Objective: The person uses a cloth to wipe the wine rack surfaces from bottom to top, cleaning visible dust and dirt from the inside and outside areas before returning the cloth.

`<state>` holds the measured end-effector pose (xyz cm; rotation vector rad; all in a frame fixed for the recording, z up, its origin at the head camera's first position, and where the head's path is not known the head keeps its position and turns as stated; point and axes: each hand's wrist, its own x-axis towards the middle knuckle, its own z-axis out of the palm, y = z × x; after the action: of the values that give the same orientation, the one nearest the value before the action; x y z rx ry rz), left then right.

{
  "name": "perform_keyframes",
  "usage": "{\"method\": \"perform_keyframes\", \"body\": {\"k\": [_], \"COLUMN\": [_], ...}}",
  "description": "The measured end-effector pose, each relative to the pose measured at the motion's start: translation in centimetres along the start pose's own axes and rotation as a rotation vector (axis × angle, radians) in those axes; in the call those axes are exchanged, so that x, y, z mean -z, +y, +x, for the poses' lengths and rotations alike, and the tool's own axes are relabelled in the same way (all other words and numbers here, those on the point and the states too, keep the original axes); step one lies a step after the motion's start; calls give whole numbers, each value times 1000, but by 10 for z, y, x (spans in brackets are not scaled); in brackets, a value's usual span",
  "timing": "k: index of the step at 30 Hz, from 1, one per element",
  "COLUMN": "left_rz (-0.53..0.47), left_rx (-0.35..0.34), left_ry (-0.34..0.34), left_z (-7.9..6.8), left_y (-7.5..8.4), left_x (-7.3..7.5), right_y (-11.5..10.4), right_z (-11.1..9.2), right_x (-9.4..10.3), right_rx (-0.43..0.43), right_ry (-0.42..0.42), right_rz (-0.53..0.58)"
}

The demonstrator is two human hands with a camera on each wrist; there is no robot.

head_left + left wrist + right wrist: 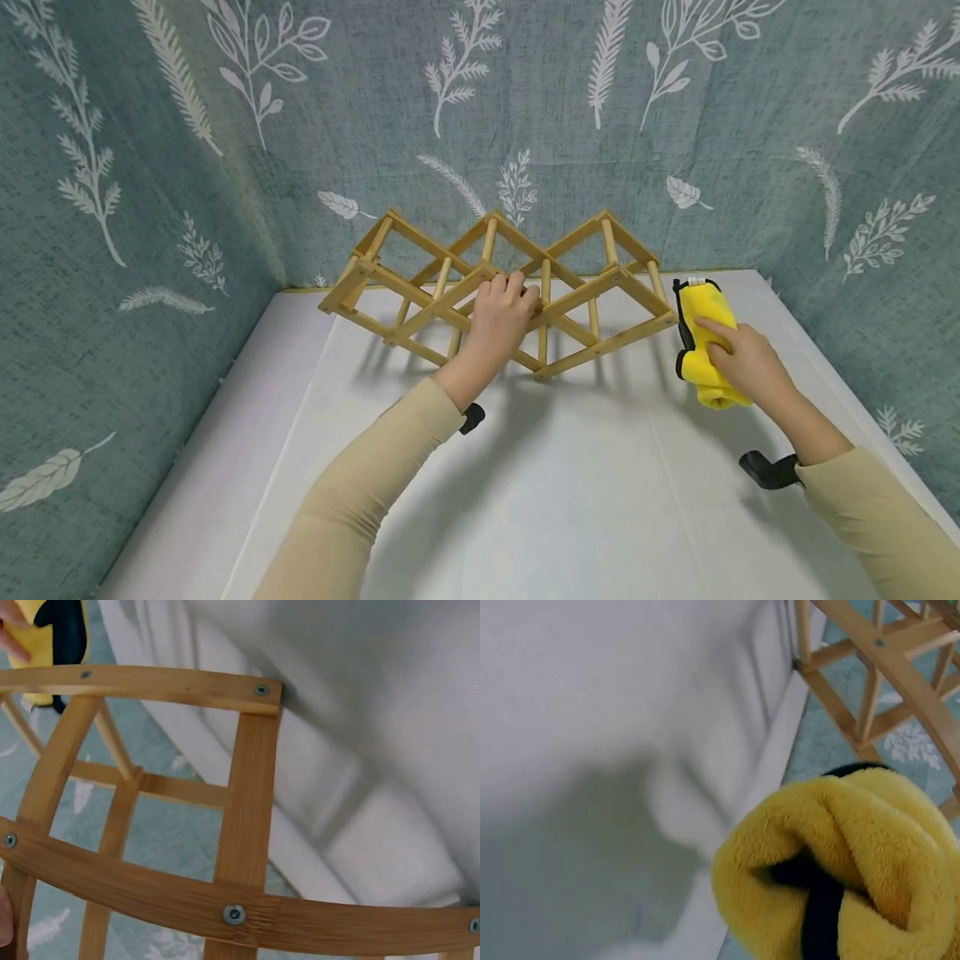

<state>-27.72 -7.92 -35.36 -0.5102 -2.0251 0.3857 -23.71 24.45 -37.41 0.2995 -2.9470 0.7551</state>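
Observation:
A wooden lattice rack (609, 343) of crossed slats and round dowels stands near the back of the white surface. My left hand (501, 312) grips its middle from above, fingers curled over a bar. Screw heads dot the rack's slats (251, 802) in the left wrist view, where a bit of that hand shows at the lower left edge. Off the rack's right end, my right hand (750, 362) holds a folded yellow cloth (708, 325) with black edging and a small white tag. Its plush folds fill the lower right of the right wrist view, around a black strip.
A white-covered surface (570, 492) lies under both hands. Green-blue fabric with white leaf prints (555, 100) rises behind it and at both sides. Black wrist mounts (768, 472) stick out beside the cuffs. Shadows of the rack and arms fall across the white cover.

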Motion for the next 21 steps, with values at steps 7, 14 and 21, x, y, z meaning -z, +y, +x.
{"method": "perform_keyframes", "body": {"k": [7, 14, 21], "left_rz": [-27, -112, -382], "left_rx": [9, 15, 0], "left_ry": [-32, -189, -121], "left_z": [5, 0, -50], "left_y": [2, -2, -21], "left_x": [-9, 11, 36], "right_y": [0, -7, -19], "right_z": [-5, 4, -4], "right_x": [-9, -16, -30], "right_rx": [-89, -126, -82], "right_ry": [-15, -53, -112], "right_rz": [-158, -225, -439]}}
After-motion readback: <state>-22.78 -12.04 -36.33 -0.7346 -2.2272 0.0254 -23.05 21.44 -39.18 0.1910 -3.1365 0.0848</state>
